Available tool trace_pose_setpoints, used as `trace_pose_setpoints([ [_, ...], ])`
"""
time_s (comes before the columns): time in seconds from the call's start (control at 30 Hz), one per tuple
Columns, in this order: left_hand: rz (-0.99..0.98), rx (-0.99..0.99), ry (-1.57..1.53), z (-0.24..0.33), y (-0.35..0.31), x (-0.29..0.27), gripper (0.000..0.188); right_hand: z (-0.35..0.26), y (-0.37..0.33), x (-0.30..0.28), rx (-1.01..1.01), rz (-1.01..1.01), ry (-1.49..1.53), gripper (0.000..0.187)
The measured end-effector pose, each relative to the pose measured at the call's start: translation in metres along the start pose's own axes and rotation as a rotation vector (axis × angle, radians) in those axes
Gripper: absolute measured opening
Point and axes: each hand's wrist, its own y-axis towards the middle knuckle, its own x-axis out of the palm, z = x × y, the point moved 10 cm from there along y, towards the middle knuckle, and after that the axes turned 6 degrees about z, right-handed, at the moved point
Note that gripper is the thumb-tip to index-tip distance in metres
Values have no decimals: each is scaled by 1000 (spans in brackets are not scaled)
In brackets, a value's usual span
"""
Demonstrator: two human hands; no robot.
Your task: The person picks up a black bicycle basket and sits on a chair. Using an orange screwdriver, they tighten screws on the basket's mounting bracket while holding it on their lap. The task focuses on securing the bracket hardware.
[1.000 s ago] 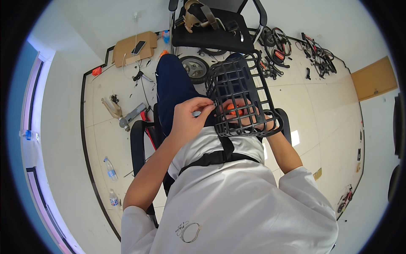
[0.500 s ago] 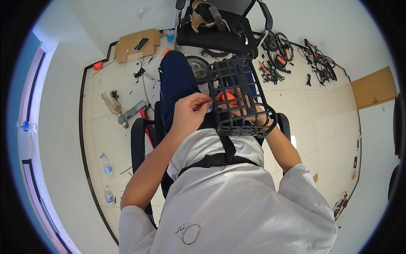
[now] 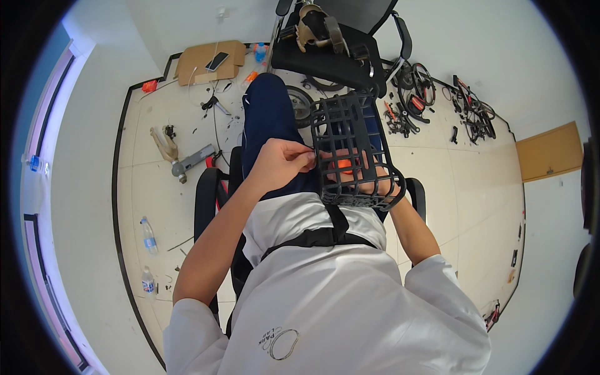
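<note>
The person sits in a chair with a black wire basket (image 3: pixel 350 150) on their lap. Their left hand (image 3: pixel 281 164) pinches its near left edge with fingers drawn tight, while the right hand (image 3: pixel 369 181) grips it from behind the mesh, an orange object (image 3: pixel 342 166) showing through the mesh.

Black grid basket (image 3: pixel 350 150), orange tool (image 3: pixel 342 166) showing through. Navy trousers (image 3: pixel 265 115), white shirt (image 3: pixel 337 300) with black strap (image 3: pixel 312 237). Pale tiled floor (image 3: pixel 462 187), brown cardboard (image 3: pixel 209 61).
</note>
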Motion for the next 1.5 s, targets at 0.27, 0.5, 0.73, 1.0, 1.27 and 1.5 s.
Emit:
trace_pose_setpoints([
  [0.27, -18, 83, 87, 3, 1, -4, 8, 41, -4, -2, 398, 19, 490, 37],
  [0.5, 60, 171, 139, 15, -3, -14, 13, -5, -2, -1, 79, 41, -231, 44],
  [0.73, 34, 229, -120, 36, -15, -19, 21, -3, -2, 3, 155, 76, 82, 48],
  [1.0, 87, 317, 167, 42, -24, -13, 19, -9, -1, 0, -22, 41, -364, 47],
  [1.27, 71, 166, 203, 14, -12, -8, 15, 3, -3, -6, 0, 88, -119, 44],
  [1.5, 59, 50, 153, -2, -5, -8, 20, -11, -2, 1, -66, 54, -236, 42],
])
